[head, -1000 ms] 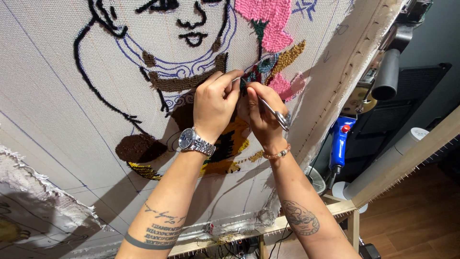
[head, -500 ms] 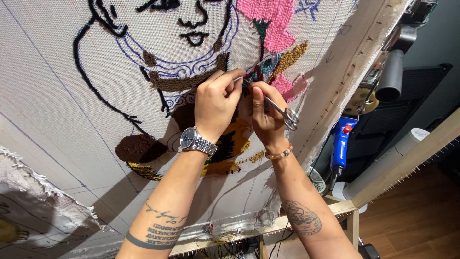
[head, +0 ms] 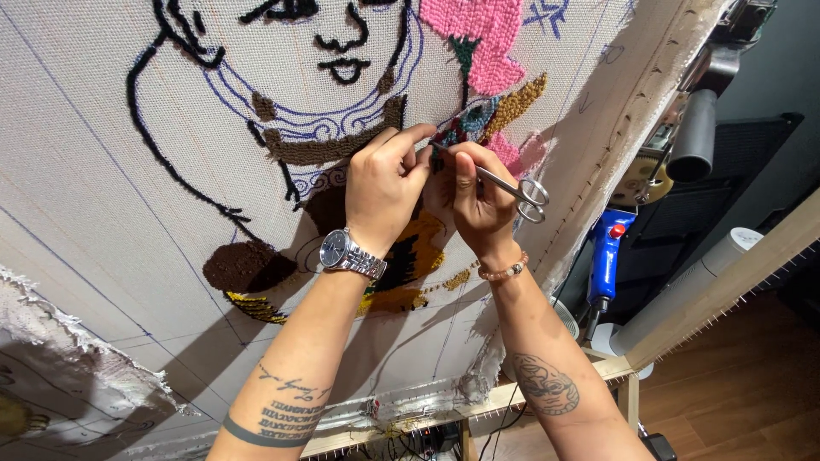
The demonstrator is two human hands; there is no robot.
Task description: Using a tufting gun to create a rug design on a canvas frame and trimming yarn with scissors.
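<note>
Pinching the tufted yarn with our left hand point(head: 382, 183), we hold a small patch of the multicoloured pile point(head: 465, 124) steady while our right hand point(head: 474, 201) works a pair of small steel scissors point(head: 504, 181) at it. The left fingers are closed together, thumb against forefinger, right at the blade tips. The right hand is clamped around the scissors' shanks — the 2 finger loops stick out free toward the frame edge, so we are gripping the tool like a pencil rather than through the rings. Whether the blades are parted or closed we cannot tell; the tips are hidden between our fingers.

The work sits on the stretched tufting cloth point(head: 102, 171), just below the pink flower patch point(head: 478, 38) and beside the mustard loops point(head: 517, 98), right of the outlined face.

To do this well, we judge it best to keep the blades flat and nearly parallel to the cloth, snipping only pile tips — never digging toward the backing. Small bites, with the left fingers lifting stray strands clear, should keep the neighbouring colours crisp.
</note>
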